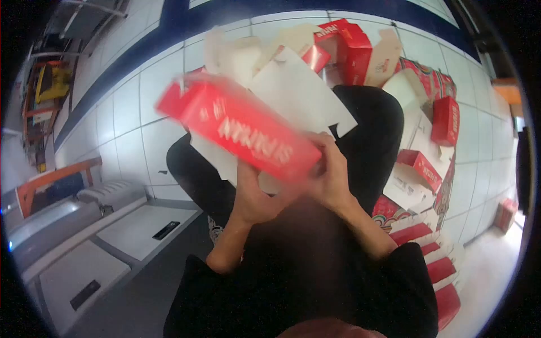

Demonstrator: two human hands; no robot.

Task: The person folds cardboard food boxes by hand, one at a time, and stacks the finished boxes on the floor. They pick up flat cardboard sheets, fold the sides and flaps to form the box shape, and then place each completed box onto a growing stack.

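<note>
A red cardboard box point(242, 132) with white lettering is held tilted above my lap, blurred by motion. My left hand point(255, 194) grips its underside near the lower end, the thumb against the red face. Around the lower right end of the same box, my right hand point(331, 172) is closed, with some fingers hidden behind it. Beneath and beyond the box, a white cardboard sheet point(298, 90) with cut edges lies across my legs.
Several red boxes stand ahead, one an open red carton point(355, 53). At the right, a small red box point(445, 121) and unfolded cardboard lie on a patterned mat point(431, 79). A row of red-and-white boxes point(434, 259) sits lower right. A grey cabinet point(141, 225) is at my left.
</note>
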